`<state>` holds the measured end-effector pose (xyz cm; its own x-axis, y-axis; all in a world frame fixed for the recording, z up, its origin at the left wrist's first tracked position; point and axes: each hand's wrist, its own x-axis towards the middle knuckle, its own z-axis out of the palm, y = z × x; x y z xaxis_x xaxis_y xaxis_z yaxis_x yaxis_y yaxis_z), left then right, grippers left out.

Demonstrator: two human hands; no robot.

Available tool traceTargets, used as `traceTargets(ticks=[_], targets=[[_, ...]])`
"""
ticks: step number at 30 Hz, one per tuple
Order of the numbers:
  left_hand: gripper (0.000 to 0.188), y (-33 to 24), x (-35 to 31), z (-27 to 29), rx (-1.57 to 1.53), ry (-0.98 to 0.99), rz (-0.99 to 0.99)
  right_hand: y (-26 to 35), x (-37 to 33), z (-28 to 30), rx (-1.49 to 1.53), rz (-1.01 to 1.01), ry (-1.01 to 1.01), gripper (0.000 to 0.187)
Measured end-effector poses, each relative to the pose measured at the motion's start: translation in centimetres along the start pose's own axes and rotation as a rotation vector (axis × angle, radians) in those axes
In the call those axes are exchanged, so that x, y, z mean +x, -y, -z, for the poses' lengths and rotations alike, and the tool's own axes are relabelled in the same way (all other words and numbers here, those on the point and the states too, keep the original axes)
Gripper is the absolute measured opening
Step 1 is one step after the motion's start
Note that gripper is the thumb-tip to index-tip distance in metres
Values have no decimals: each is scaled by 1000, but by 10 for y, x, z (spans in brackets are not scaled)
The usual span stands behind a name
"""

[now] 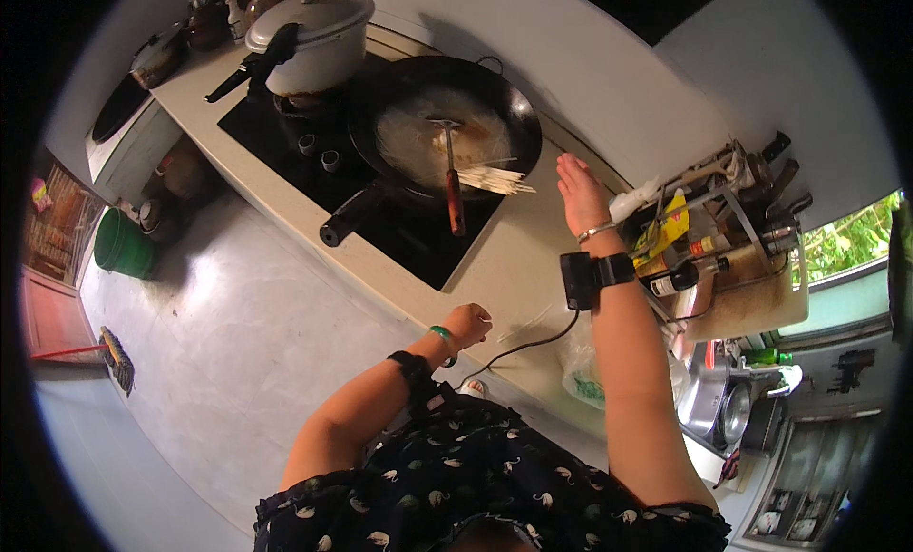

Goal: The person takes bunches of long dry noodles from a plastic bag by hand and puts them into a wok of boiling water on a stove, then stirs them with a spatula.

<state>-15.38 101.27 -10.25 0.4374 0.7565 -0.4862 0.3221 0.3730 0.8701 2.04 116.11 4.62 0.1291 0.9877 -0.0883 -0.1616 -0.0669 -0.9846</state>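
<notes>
My right hand (pixel 582 193) is open beside the wok, its fingers stretched out and nothing in them. My left hand (pixel 466 326) hovers by the counter's front edge with the fingers curled in; whatever may be inside them is hidden. A large black wok (pixel 523 124) on the stove holds cloudy liquid. Inside it rests a spatula (pixel 455 195), its brown handle sticking out over the near rim. A bundle of pale dry noodles (pixel 499 179) lies across the wok's right rim, partly in the liquid. A few loose strands (pixel 525 324) lie on the counter near my left hand.
A silver pressure cooker (pixel 319 53) stands left of the wok on the black stove (pixel 409 248). The wok's handle (pixel 352 217) juts past the stove's front. At right, a rack (pixel 709 219) holds bottles and utensils, with a plastic bag (pixel 582 367) nearer me. A cable hangs from my right wrist.
</notes>
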Motion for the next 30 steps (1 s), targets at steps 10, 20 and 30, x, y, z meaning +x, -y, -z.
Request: traceTargets(ticks=[10, 20, 30], targets=[[21, -8, 20, -58, 813, -26, -97, -94, -91, 127, -1125, -331, 216, 18], [17, -26, 21, -76, 1074, 28, -93, -119, -132, 121, -1609, -208, 342, 28], [17, -25, 20, -72, 1094, -64, -43, -132, -128, 111, -1866, 148, 610, 12]])
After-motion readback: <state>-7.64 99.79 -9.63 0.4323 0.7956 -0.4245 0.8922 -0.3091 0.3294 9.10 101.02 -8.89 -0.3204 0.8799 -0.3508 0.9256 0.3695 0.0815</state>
